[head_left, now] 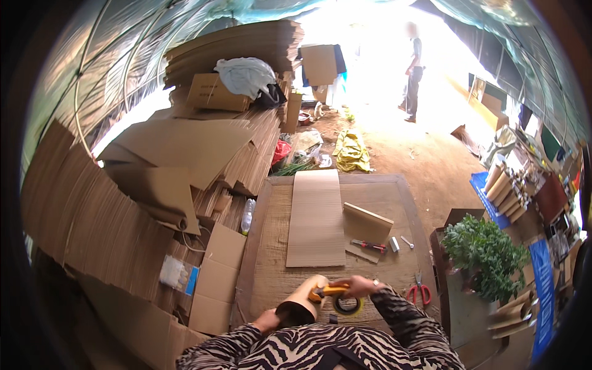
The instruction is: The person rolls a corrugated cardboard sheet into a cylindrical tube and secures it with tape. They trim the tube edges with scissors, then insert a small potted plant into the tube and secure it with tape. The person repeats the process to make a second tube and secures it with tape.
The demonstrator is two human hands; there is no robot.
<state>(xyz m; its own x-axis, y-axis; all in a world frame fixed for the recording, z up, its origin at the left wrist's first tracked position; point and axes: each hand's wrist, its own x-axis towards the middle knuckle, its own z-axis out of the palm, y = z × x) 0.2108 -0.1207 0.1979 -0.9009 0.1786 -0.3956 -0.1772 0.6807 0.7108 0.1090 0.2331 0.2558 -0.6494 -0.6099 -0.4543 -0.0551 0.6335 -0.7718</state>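
Observation:
My left hand (267, 320) grips the near left edge of a rolled piece of brown cardboard (301, 295), curved into a tube with its dark open end toward me. In my right hand (357, 287) is the handle of a yellow-orange tape dispenser (330, 290), its head against the tube's right side. Just under the handle shows a roll of tape (349, 304) with a dark core. Beyond the tube lies a flat ribbed cardboard sheet (316, 219). To its right are a red-and-black utility knife (368, 245), a small white block (394, 244) and a narrow strip (368, 213).
Red-handled scissors (419, 290) lie at the right of the wooden table (271, 228). Tall cardboard stacks (92, 209) crowd the left, with a plastic bottle (248, 216) beside them. A leafy green plant (484, 253) stands at the right. Farther off, a person (414, 71) stands near the bright opening.

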